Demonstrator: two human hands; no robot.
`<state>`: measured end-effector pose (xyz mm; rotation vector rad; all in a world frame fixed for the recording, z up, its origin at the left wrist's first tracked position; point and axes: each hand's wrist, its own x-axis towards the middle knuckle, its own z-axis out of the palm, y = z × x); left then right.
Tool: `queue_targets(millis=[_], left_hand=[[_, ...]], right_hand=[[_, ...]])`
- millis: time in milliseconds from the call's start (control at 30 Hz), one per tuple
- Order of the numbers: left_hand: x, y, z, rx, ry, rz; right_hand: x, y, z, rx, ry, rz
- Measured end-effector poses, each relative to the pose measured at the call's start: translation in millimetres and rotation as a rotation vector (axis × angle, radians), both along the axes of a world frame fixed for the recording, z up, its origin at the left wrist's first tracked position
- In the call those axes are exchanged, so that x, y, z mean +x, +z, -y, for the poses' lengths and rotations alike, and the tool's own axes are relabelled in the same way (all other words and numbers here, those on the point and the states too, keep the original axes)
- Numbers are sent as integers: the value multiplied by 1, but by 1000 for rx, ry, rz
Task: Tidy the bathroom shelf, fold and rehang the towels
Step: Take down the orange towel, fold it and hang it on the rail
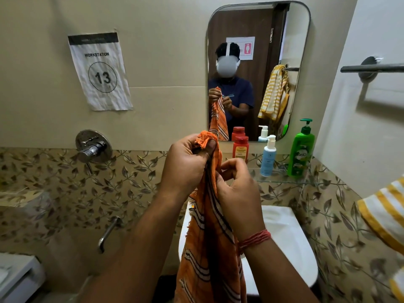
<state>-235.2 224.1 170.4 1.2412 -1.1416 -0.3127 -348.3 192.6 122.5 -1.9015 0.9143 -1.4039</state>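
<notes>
The orange striped towel [209,248] hung at centre frame, long axis vertical, fringed top corner up toward 12 o'clock and its body running down to 6 o'clock past the frame edge. The left hand [188,165] gripped the bunched top corner, fingers and thumb curled round the cloth. The right hand [237,193], just below at 4 o'clock of the left, pinched the towel's edge with curled fingers; a red thread band [254,238] sat on that wrist. Behind the towel stood a white basin [288,237]. A yellow striped towel [384,213] showed at 3 o'clock. Further back, the glass shelf [284,181] held a red bottle [241,148], blue pump bottle [268,157] and green pump bottle [301,149], below the mirror [258,29]. An empty-looking towel bar [371,68] was mounted at 2 o'clock.
</notes>
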Motion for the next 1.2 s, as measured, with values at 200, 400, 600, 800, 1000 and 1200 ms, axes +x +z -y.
queue_targets(millis=[200,400,600,800,1000,1200], left_hand=[[-2,-1,-8,3,-22,-6],[6,-11,-19,10,-6,-76],[2,-14,-30,14,-21,-146],[-3,-14,-32,9,-34,-99],[-8,-10,-28,53,-84,-34],[-9,-6,-24,63,-79,27]], right_hand=[[-2,-1,6,-151,-90,-137],[-16,-4,1,-127,-44,13],[-23,-12,-11,-232,56,183],[-30,-12,-13,-182,131,51],[-34,-6,-10,-10,234,44],[-43,-1,-5,206,474,195]])
